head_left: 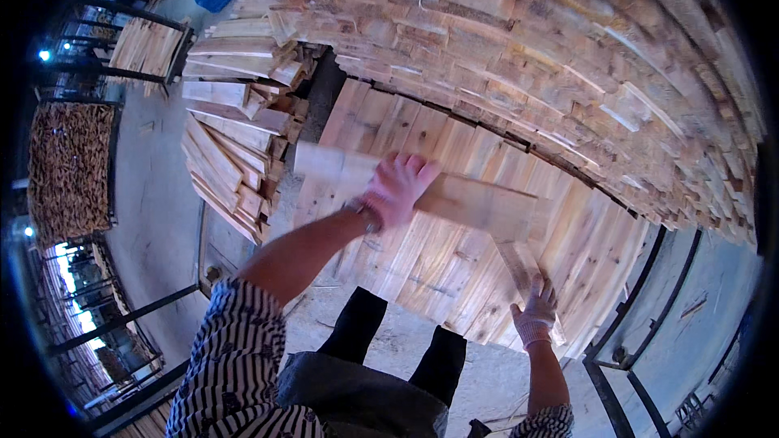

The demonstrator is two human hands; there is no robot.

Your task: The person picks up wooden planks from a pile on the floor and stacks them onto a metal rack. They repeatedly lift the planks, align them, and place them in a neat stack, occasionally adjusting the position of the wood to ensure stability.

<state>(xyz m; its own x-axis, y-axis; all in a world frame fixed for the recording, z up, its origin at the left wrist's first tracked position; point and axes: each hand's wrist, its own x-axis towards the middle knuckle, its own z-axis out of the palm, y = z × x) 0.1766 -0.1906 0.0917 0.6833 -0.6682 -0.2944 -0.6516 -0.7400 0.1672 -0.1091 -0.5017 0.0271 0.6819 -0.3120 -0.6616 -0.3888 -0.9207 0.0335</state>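
The left hand [396, 188], in a pale work glove, lies flat with fingers spread on a long wooden plank [418, 191], pressing on it rather than closing round it. That plank lies crosswise over the low layer of boards [422, 259], near the layer's far edge. The right hand [535, 312], gloved too, rests open on a narrower board [519, 264] at the near right edge of the same layer, fingers pointing away from the person; whether any finger hooks under it cannot be told. Behind the layer rises a tall stack of planks [519, 40]. Left of the layer stands a smaller, untidy pile of boards [235, 138].
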